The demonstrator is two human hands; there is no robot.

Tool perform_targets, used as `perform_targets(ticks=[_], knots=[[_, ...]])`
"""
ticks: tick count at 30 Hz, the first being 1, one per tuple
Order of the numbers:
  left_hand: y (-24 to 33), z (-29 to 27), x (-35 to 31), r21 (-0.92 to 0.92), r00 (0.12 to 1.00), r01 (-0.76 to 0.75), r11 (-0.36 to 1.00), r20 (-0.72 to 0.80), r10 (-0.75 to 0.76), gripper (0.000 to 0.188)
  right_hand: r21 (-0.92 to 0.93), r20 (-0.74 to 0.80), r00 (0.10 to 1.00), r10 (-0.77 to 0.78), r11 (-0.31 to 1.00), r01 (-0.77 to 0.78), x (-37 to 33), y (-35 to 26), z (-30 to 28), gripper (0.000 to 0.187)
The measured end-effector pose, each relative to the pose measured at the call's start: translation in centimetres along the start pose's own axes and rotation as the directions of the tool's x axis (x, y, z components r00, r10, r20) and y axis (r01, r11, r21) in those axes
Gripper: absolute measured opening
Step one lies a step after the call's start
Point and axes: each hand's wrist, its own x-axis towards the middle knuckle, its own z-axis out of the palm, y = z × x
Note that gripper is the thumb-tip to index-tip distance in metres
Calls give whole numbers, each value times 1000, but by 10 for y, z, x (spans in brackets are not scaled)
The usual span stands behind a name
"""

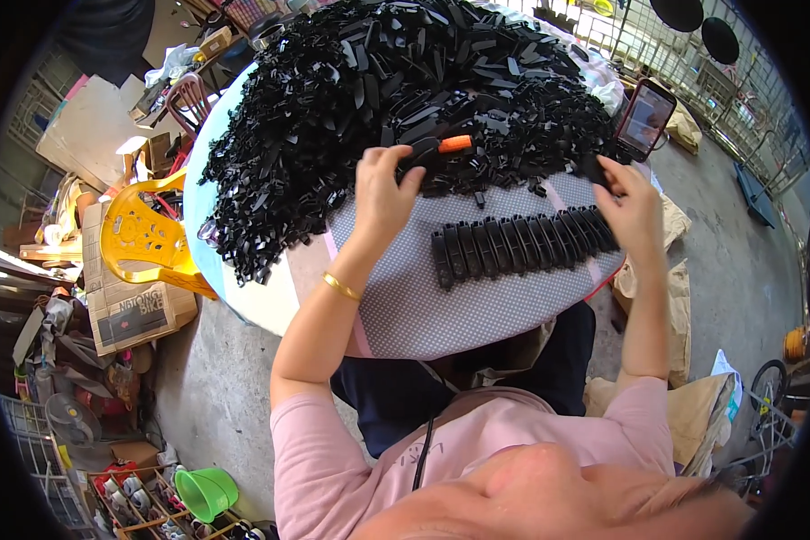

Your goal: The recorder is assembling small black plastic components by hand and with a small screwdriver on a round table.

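My left hand (380,189) is closed, thumb and fingers pinching a long black piece (420,155) at the near edge of the pile. An orange-ended thing (456,143) sits right against that piece; whether it belongs to it I cannot tell. My right hand (632,202) has its fingertips closed on a small dark piece (594,169), mostly covered by the fingers. Between and below the hands, a row of matching black ribbed plastic parts (513,245) stands side by side on the patterned cloth (423,315).
A big heap of black plastic parts (369,99) covers the far half of the round table. A phone (646,119) leans upright at its right edge. To the left stand a yellow plastic chair (144,232) and a cardboard box (135,310). Brown paper sacks (684,315) lie at the right.
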Motion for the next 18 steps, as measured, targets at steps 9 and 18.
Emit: perform_targets(ticks=[9,18], knots=[[-5,12,6,340,995,-47,939,100,13,19,-99,296,929,223,974,-203,-13,79,-13,29],[-8,5,3,94,995,54,994,74,-61,13,-68,270,950,157,987,-144,-7,78,-7,19]])
